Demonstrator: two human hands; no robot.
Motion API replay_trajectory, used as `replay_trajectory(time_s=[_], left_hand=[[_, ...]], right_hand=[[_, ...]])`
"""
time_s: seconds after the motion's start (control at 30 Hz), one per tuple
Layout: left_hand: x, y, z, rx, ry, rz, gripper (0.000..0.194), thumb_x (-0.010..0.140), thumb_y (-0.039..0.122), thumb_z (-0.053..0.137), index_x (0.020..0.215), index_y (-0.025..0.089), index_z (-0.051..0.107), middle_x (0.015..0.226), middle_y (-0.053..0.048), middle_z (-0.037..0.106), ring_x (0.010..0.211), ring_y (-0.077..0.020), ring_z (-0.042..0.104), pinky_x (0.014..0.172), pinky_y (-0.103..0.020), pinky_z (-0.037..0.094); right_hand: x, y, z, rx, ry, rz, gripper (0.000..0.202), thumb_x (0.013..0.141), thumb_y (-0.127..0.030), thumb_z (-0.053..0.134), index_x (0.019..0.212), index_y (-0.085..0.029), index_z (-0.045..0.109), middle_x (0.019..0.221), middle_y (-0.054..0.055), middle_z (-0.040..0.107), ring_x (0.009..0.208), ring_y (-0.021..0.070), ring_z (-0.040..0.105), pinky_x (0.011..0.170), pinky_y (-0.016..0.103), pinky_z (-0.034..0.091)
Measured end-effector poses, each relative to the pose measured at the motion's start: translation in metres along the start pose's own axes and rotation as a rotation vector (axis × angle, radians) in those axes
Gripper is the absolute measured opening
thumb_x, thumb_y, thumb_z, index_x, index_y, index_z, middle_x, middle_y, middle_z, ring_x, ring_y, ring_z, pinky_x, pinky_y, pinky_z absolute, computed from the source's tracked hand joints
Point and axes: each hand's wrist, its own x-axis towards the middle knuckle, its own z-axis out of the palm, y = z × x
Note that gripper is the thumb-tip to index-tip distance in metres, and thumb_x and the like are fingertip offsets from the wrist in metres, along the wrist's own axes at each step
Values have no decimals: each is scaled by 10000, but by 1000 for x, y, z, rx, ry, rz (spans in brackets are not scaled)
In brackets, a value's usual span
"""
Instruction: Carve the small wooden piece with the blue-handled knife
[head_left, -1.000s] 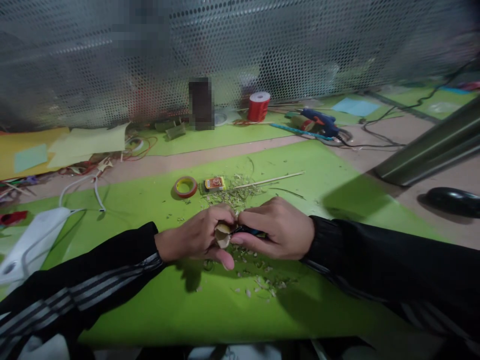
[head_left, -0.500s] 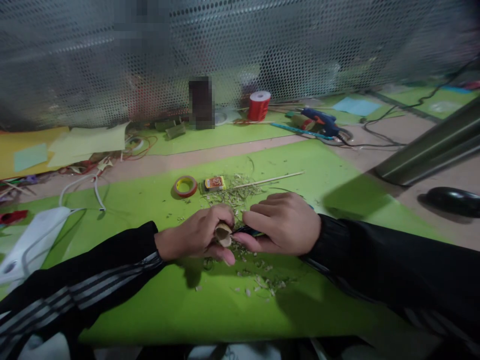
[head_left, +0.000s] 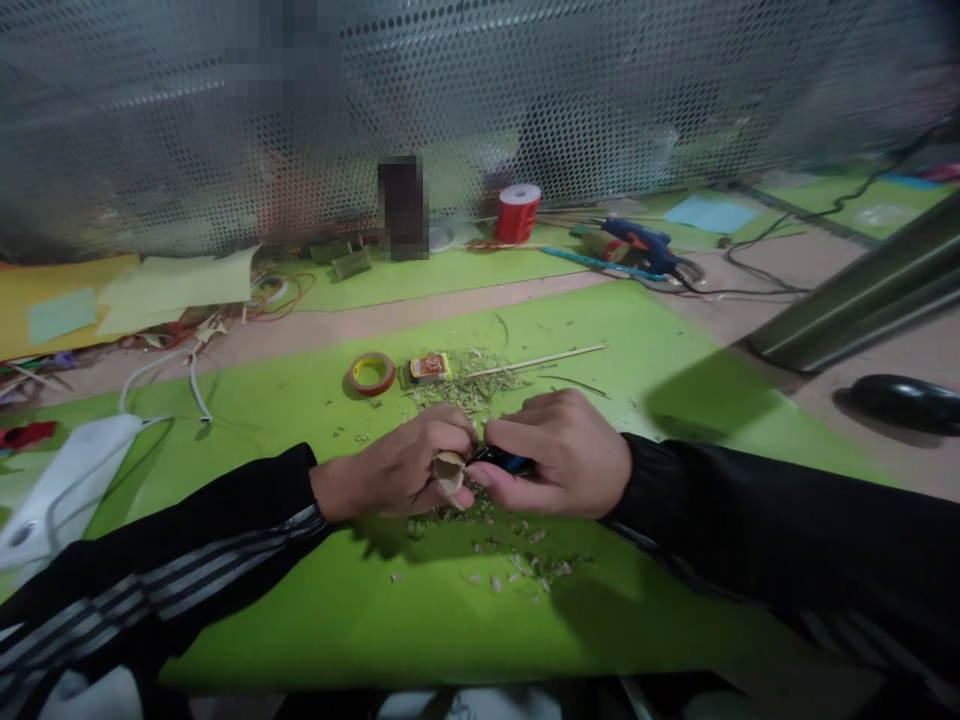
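A short hollow bamboo tube (head_left: 450,470) is held in my left hand (head_left: 409,462), its open end turned toward me and the fingers wrapped round it. Close against its right side, my right hand (head_left: 564,455) is closed round a black-and-blue knife (head_left: 501,459); most of the tool lies hidden in the palm, and its blade cannot be made out clearly. Pale shavings (head_left: 536,565) are scattered on the green mat (head_left: 300,610) under and behind both hands.
Behind the hands lie a tape roll (head_left: 370,374), a small labelled box (head_left: 429,367) and a thin stick (head_left: 547,357). A red spool (head_left: 518,214) and a blue glue gun (head_left: 637,246) are farther back. At right are a metal post (head_left: 862,285) and a black mouse (head_left: 907,402).
My right hand has shifted slightly left and turned a little, showing more of the knife's blue handle. The bamboo tube has turned slightly, and my left thumb has moved up against its open end.
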Motion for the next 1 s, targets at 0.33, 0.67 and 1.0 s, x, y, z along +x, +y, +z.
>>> replay_trajectory(time_s=[0.33,0.67,1.0], left_hand=[[1,-2,0,55,46,35,293,1010,503,287,1070,228,371,914,-51,509,798,-177,507,668,-324,498],[-1,-3,1,-10,33,59,170,996,359,449,1104,238,396,987,-47,535,943,-186,558,755,-337,554],[-3,-4,4,-111,118,-21,259,1002,411,430,1174,221,393,1004,-55,552,957,-171,590,818,-322,553]], right_hand=[[1,-3,5,123,50,47,425,934,-466,429,597,-222,516,421,-65,372,400,92,278,465,285,190],[2,-1,1,157,56,78,433,933,-475,425,587,-221,483,435,-66,355,409,85,284,456,268,214],[2,6,-11,198,95,95,353,932,-409,468,634,-235,390,470,-69,325,427,87,255,445,272,199]])
